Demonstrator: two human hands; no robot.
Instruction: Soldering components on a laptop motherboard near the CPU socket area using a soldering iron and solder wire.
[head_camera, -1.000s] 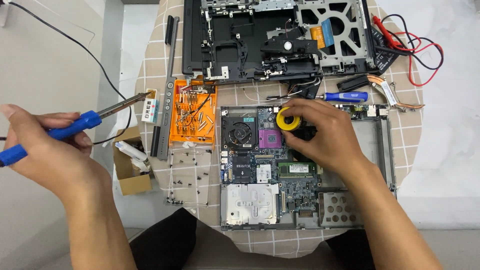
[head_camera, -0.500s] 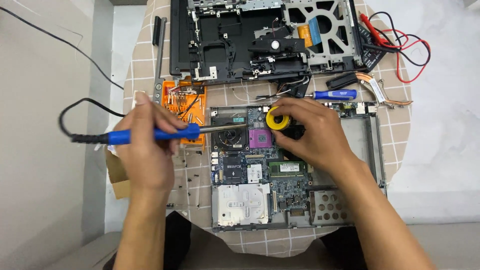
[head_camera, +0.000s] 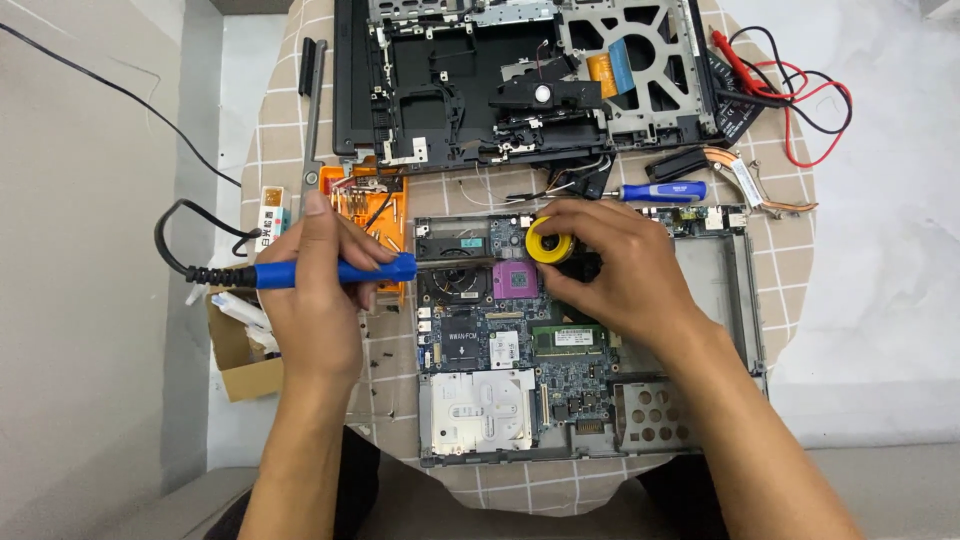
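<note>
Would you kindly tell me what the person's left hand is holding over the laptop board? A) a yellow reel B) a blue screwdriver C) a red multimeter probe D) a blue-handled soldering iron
D: the left hand grips the blue-handled soldering iron, its black cord trailing off to the left and its tip reaching over the laptop board.

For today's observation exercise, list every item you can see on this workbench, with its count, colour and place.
soldering iron: 1, blue handle, tip over the board's fan
solder spool: 1, yellow, on the board
laptop mainboard: 1, blue-green, centre of the table
laptop chassis: 1, black and silver, top
screw tray: 1, orange, left of the board
screwdriver: 1, blue handle, right of centre
multimeter leads: red and black, top right
cardboard box: 1, brown, left edge
left hand: grips the soldering iron
right hand: on the solder spool
</note>
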